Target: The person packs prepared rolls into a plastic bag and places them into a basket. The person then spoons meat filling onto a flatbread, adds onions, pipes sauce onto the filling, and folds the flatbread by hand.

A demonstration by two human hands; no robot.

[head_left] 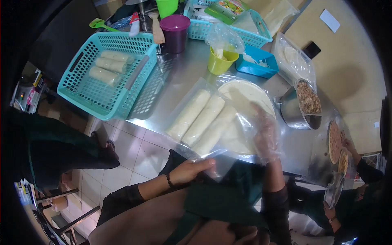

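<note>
A clear plastic bag with three pale rolls in it lies tilted over the table's near edge. My left hand is closed on the bag's lower edge, thumb on top. My right hand, covered in clear plastic, is at the bag's right side with fingers apart and slightly bent, its outline softened by the film. Under the bag and beside that hand are pale round flatbreads, partly hidden by the plastic.
A turquoise basket at left holds more bagged rolls. Behind stand a purple tub, a yellow cup and a blue box. A metal pot with crumbly filling is at right. Another person's hand touches a topped round at far right.
</note>
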